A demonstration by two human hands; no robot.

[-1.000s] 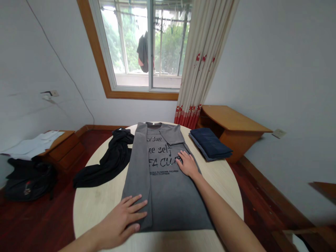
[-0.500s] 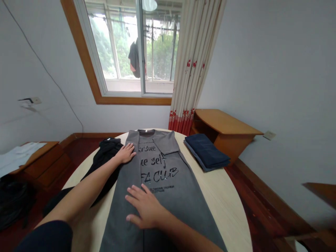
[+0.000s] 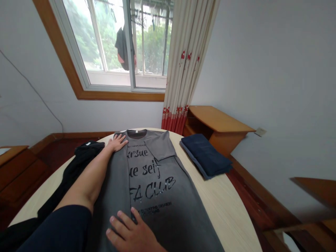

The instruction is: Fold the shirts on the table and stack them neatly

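A grey T-shirt (image 3: 168, 189) with black lettering lies spread on the round table, neckline toward the window. Its left side is folded inward in a long strip, and the right sleeve lies across the chest. My left hand (image 3: 117, 142) rests flat on the folded strip near the shoulder, fingers spread. Lower down, my right hand (image 3: 133, 231) lies over the same strip and the shirt front, fingers apart. Neither hand grips the cloth. The bottom of the shirt runs out of view.
Dark folded clothes (image 3: 206, 154) are stacked on the table's right side. A black garment (image 3: 70, 171) lies loosely at the left. The pale table's edge (image 3: 236, 203) curves round at the right. Beyond stand a wooden desk (image 3: 220, 119) and a curtain (image 3: 189, 70) by the window.
My left hand has slid up the folded strip toward the shoulder. My right hand has moved lower and nearer to me. The view has shifted closer and to the right.
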